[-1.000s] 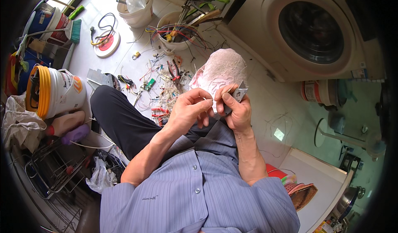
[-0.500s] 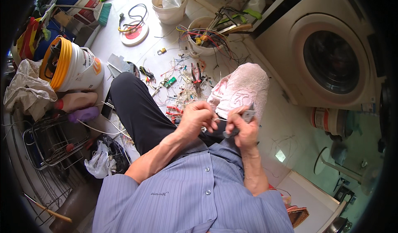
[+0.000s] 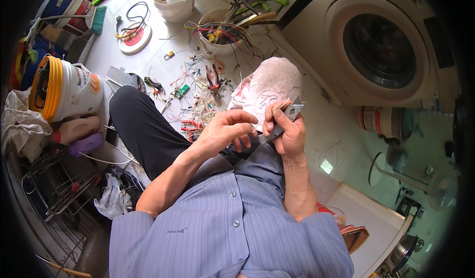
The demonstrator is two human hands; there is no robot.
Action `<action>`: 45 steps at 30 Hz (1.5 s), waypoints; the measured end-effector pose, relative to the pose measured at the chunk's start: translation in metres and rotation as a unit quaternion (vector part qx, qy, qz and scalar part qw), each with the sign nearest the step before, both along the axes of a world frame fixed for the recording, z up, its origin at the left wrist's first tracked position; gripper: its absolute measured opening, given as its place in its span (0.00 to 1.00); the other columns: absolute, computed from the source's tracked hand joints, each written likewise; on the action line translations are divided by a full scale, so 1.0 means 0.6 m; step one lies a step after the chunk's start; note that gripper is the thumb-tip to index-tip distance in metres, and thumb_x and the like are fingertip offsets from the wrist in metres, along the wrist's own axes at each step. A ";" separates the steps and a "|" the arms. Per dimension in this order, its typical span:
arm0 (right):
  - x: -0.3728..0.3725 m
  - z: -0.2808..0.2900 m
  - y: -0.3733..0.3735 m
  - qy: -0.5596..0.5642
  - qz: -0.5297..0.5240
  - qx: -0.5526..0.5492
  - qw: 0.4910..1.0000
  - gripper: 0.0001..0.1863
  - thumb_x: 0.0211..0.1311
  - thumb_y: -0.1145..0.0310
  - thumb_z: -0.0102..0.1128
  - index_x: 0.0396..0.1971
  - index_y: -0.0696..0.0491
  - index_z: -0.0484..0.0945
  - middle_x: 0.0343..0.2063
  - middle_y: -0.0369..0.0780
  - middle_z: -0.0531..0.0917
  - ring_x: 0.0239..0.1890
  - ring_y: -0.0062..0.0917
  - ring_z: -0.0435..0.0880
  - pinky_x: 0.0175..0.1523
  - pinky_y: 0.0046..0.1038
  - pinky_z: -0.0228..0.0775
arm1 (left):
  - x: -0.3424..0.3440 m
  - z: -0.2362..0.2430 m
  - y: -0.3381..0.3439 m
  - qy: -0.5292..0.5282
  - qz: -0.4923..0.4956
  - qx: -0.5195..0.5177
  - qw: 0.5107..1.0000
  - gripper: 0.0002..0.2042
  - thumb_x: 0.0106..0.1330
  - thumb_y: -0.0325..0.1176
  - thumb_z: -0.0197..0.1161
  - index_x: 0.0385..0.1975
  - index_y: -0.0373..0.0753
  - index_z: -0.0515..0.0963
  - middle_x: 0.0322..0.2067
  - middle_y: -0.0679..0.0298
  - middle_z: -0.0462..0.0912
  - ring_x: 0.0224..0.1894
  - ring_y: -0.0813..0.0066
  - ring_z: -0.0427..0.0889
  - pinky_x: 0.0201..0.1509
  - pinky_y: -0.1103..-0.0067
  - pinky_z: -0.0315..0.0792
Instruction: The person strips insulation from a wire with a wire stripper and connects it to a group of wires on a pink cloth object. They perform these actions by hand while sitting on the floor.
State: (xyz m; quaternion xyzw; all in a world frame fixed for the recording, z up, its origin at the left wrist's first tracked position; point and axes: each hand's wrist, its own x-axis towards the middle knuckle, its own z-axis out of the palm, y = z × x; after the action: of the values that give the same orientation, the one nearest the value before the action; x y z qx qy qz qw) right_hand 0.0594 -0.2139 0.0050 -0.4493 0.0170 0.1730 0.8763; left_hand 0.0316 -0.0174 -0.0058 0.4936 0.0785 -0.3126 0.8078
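Just above the near edge of the pink towel (image 3: 274,80), both hands are working close together. Right hand (image 3: 289,135) is gripping a grey metal piece (image 3: 295,112), fingers closed around it, its light flat end sticking out to the right past the thumb. Left hand (image 3: 223,130) is hovering just left of it, thumb and index finger nearly meeting; can't tell whether they're pinching a thin strand, too fine to resolve. Towel is draping over the right knee; left knee in dark trousers (image 3: 142,122) is angling out to the left. Between and beyond the knees, loose wires (image 3: 199,111) are littering the pale floor (image 3: 159,34), with red-handled pliers (image 3: 213,77) lying at the far side and a small green circuit board (image 3: 182,91) left of them. Farther out, a bucket (image 3: 222,46) is holding tools and coloured wires; a second white bucket (image 3: 174,12) is standing to its left with a clear bag in it. Black cable (image 3: 143,12) is lying partly over a white-and-red disc (image 3: 134,40), far left. Washing machine (image 3: 321,45) is standing far right.
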 end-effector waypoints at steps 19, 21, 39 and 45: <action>-0.002 -0.023 0.001 0.029 -0.060 -0.010 0.998 0.05 0.71 0.72 0.58 0.37 0.57 0.74 0.32 0.43 0.80 0.26 0.23 0.79 0.32 0.27 0.76 | -0.020 -0.012 -0.024 -0.118 0.076 0.131 0.981 0.04 0.66 0.26 0.66 0.36 0.35 0.78 0.25 0.66 0.80 0.20 0.84 0.76 0.21 0.85 0.67; -0.002 -0.025 -0.001 0.032 -0.062 -0.004 0.998 0.05 0.71 0.72 0.58 0.37 0.57 0.74 0.32 0.43 0.80 0.26 0.23 0.79 0.32 0.27 0.76 | -0.020 -0.005 -0.022 -0.106 0.084 0.126 0.983 0.04 0.67 0.27 0.65 0.36 0.35 0.79 0.25 0.65 0.81 0.19 0.83 0.77 0.20 0.85 0.67; 0.070 -0.018 -0.111 0.007 -0.203 0.064 0.977 0.03 0.71 0.72 0.58 0.38 0.55 0.74 0.31 0.39 0.77 0.25 0.19 0.72 0.31 0.25 0.67 | -0.025 -0.087 0.035 -0.076 0.107 0.301 0.945 0.05 0.69 0.27 0.58 0.31 0.34 0.76 0.23 0.64 0.82 0.20 0.82 0.76 0.22 0.83 0.69; 0.080 -0.032 -0.174 0.006 -0.246 0.035 0.969 0.02 0.71 0.74 0.57 0.39 0.55 0.73 0.31 0.40 0.77 0.26 0.19 0.71 0.31 0.24 0.66 | -0.048 -0.073 0.187 -0.179 0.191 0.546 0.796 0.05 0.71 0.26 0.59 0.32 0.33 0.78 0.21 0.65 0.82 0.20 0.83 0.78 0.24 0.83 0.72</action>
State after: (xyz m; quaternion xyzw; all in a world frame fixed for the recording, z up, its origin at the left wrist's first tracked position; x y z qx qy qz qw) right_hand 0.1072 -0.3185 -0.0140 -0.3990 0.1263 -0.0444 0.9071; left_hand 0.0029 0.0947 -0.0493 0.8746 0.1827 0.0369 0.4476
